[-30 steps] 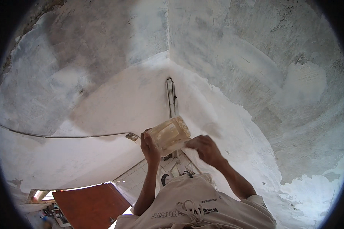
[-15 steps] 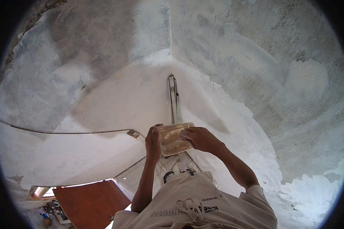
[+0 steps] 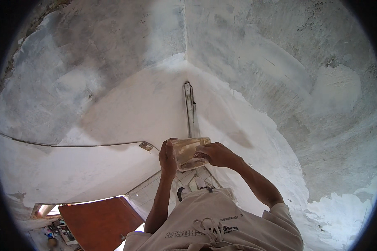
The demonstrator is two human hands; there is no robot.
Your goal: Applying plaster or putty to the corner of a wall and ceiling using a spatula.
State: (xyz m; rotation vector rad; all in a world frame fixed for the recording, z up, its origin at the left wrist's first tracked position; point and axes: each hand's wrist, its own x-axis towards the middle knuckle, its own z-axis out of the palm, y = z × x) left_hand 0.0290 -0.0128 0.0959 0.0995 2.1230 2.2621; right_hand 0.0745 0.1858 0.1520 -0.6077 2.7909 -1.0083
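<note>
My left hand grips a translucent tan rectangular plastic container by its left side, fingers wrapped round it, below the foot of a grey vertical channel on the wall. My right hand is over the container's right half, fingers curled down inside it around something small that I cannot make out. The container has pale smears and residue in it. Below it show my feet and the pale, printed shirt that I wear.
Patchy white and grey plastered walls meet in a corner. A cable runs leftward from a small box. Below are a tiled floor, a reddish-brown panel, a bright opening and assorted clutter at lower left.
Since a second ago the container has lowered and straightened in my left hand, and my right hand has moved from its right edge into it. Over the last half second little has shifted.
</note>
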